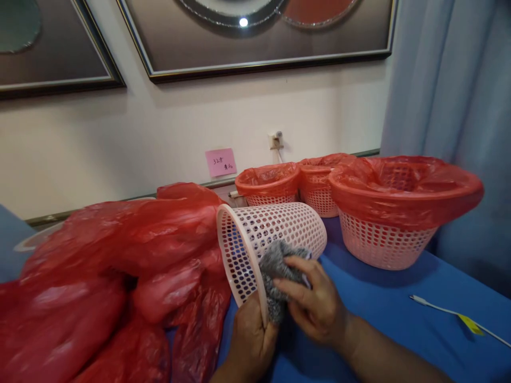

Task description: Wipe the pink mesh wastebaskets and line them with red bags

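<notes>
A pale pink perforated plastic basket [285,218] lies on its side, its mouth facing left. My left hand [251,335] grips the basket's rim at the near lower edge, fingers inside and thumb outside. In my right hand [315,300] is a grey fuzzy cloth [279,260], pressed against the outer wall just behind the rim. Its fingers are bent over the cloth. Part of the cloth hangs down close to my left thumb.
Red plastic bags [99,266] are heaped at left. Pink baskets lined with red bags stand behind and at right, the nearest being a wide basket [387,239]. A white cable [439,307] with a yellow tag lies on the blue tabletop [359,319]. A pink note [221,162] is on the wall.
</notes>
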A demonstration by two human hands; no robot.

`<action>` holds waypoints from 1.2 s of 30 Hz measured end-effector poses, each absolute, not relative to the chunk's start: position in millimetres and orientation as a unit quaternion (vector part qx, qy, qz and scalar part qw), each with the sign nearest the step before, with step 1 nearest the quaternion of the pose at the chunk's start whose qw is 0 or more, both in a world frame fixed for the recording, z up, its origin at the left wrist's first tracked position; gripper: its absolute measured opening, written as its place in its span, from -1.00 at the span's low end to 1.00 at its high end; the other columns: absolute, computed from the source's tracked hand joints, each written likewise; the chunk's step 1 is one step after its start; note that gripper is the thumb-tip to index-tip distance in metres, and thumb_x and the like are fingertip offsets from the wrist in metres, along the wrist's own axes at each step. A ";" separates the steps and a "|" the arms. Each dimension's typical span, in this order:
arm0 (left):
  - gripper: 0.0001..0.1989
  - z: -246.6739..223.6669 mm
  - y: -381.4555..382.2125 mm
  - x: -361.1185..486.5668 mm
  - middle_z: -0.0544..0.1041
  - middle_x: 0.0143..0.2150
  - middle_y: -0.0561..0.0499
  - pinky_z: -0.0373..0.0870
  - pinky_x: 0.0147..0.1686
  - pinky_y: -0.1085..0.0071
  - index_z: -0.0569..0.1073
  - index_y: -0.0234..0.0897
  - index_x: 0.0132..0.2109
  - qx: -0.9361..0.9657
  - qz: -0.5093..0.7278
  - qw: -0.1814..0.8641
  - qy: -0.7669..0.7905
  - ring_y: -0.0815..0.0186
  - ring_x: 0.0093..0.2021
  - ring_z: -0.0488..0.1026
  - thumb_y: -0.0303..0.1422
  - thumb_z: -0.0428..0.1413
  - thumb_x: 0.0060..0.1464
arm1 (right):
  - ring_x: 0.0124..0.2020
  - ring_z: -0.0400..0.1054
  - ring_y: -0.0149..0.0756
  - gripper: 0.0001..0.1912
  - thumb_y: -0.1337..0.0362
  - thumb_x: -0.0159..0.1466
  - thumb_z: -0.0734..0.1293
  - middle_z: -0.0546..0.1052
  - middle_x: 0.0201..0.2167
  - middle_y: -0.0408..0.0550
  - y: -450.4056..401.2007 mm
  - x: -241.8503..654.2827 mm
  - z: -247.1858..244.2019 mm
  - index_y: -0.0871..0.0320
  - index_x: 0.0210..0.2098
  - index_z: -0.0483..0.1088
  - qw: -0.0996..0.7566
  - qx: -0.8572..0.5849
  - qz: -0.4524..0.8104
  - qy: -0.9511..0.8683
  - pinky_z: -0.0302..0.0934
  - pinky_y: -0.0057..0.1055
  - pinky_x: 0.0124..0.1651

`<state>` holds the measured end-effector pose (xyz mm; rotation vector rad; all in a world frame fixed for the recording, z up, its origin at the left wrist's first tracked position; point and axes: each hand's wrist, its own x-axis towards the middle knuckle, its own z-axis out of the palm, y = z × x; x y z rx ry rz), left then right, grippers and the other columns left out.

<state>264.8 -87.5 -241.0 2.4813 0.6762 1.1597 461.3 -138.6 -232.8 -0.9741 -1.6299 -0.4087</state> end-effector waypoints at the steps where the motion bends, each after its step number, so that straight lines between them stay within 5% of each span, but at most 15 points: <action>1: -0.65 -239.1 -87.5 264.8 0.69 0.01 -0.19 0.65 -0.05 0.27 0.55 -0.25 0.13 0.870 0.403 0.161 0.232 0.13 -0.05 0.67 -0.25 0.00 0.38 | 0.19 0.41 -0.10 -0.48 0.47 0.31 0.26 0.38 0.27 0.08 -141.1 457.3 -231.8 0.01 0.22 0.44 0.564 -0.407 -0.171 -0.698 0.46 -0.10 0.15; 8: -0.73 -218.2 -99.2 269.2 0.69 -0.11 -0.14 0.64 -0.01 0.19 0.56 -0.21 0.05 0.895 0.349 0.129 0.245 0.14 -0.13 0.66 -0.34 0.03 0.35 | 0.23 0.40 -0.06 -0.58 0.48 0.34 0.28 0.42 0.20 0.11 -124.1 491.3 -227.5 0.05 0.13 0.49 0.658 -0.489 -0.170 -0.548 0.39 -0.02 0.24; 13: -0.54 -223.2 -105.5 258.2 0.62 0.08 -0.17 0.64 0.01 0.23 0.35 -0.20 0.31 0.823 0.501 0.100 0.247 0.11 0.02 0.65 -0.24 0.12 0.32 | 0.11 0.45 -0.09 -0.52 0.47 0.28 0.27 0.43 0.18 0.14 -147.1 471.4 -219.2 0.11 0.17 0.45 0.582 -0.397 -0.162 -0.691 0.46 -0.12 0.09; 18: -0.48 -228.9 -102.7 253.2 0.65 0.05 -0.14 0.65 0.00 0.34 0.28 -0.20 0.40 0.769 0.551 0.131 0.297 0.20 -0.03 0.68 -0.32 0.13 0.36 | -0.12 0.46 -0.15 -0.53 0.44 0.25 0.26 0.48 0.08 0.14 -160.2 450.4 -220.9 0.14 0.14 0.45 0.539 -0.345 -0.146 -0.755 0.48 -0.19 -0.14; 28: -0.50 -216.4 -107.5 252.6 0.65 0.15 -0.13 0.68 -0.05 0.34 0.30 -0.18 0.37 0.828 0.494 0.115 0.241 0.14 0.03 0.69 -0.40 0.07 0.32 | 0.20 0.41 -0.11 -0.58 0.47 0.33 0.24 0.45 0.18 0.09 -145.0 466.8 -231.4 0.07 0.11 0.48 0.630 -0.465 -0.163 -0.601 0.39 -0.10 0.22; 32: -0.54 -210.7 -110.9 258.2 0.70 -0.03 -0.08 0.67 -0.25 0.42 0.38 -0.20 0.26 0.850 0.471 0.094 0.218 0.23 -0.23 0.70 -0.44 0.09 0.23 | 0.14 0.45 -0.02 -0.73 0.31 0.40 0.27 0.51 0.07 0.11 -123.2 505.0 -229.8 0.09 0.02 0.54 0.672 -0.556 -0.133 -0.471 0.35 0.07 0.25; 36: -0.63 -210.1 -111.2 263.6 0.66 -0.23 0.01 0.63 -0.28 0.42 0.44 -0.18 0.14 0.861 0.457 0.104 0.196 0.28 -0.35 0.64 -0.48 0.06 0.21 | 0.24 0.37 0.05 -0.63 0.18 0.44 0.28 0.42 0.19 0.19 -130.8 496.1 -228.9 0.12 0.18 0.46 0.632 -0.553 -0.148 -0.522 0.32 0.13 0.27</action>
